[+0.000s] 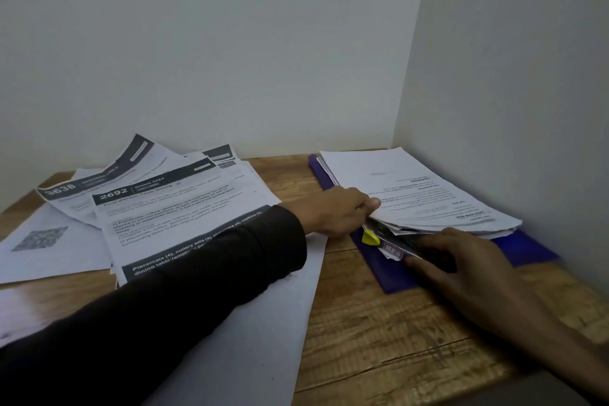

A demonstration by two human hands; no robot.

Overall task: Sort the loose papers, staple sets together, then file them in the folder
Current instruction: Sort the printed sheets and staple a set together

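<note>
The left hand (339, 212), coming out of a dark sleeve (197, 273), is closed on the near-left edge of a thick stack of white printed papers (425, 194), thumb on top. The right hand (461, 260) lies flat with fingers spread wide, pressing on the near part of an open blue plastic folder (534, 249), and grips nothing. The stack lies on this folder at the right of the wooden table (395, 339), in the corner of the walls. Its long axis runs from far-left to near-right; the text is upside down. A small yellow clip (370, 237) shows just beside the left hand. Loose printed sheets (164, 208) lie spread on the left.
</note>
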